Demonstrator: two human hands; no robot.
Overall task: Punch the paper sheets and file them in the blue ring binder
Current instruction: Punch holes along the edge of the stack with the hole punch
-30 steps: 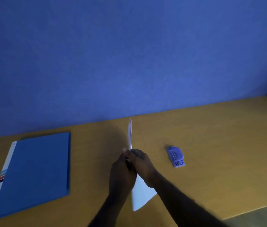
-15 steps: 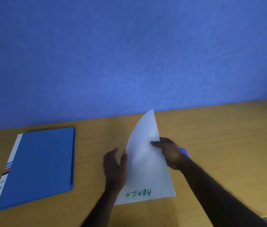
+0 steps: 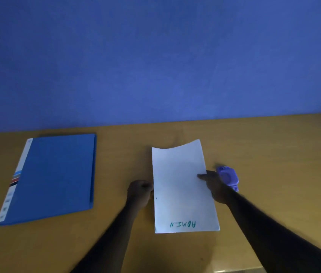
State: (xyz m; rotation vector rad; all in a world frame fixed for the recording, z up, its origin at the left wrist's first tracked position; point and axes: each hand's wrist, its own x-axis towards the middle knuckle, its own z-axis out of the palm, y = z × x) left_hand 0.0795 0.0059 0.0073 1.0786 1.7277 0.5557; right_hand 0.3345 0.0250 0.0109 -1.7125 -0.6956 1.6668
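White paper sheets (image 3: pixel 181 186) face up in the middle of the wooden table (image 3: pixel 274 150), with green handwriting near their front edge, upside down to me. My left hand (image 3: pixel 139 193) holds their left edge, fingers curled. My right hand (image 3: pixel 214 184) pinches the right edge, thumb on top. The far edge of the sheets bows upward. A closed blue ring binder (image 3: pixel 55 178) lies flat at the left, well clear of my hands. A small purple hole punch (image 3: pixel 227 177) sits just behind my right hand, partly hidden by it.
A blue wall (image 3: pixel 155 56) rises directly behind the table's far edge. The table's front edge shows at the lower right corner. Bare wood lies between the binder and the sheets and to the right of the punch.
The sheets went from edge-on and upright to flat and face up. My hands moved apart to the left and right edges. The view shifted, so the binder appears further right.
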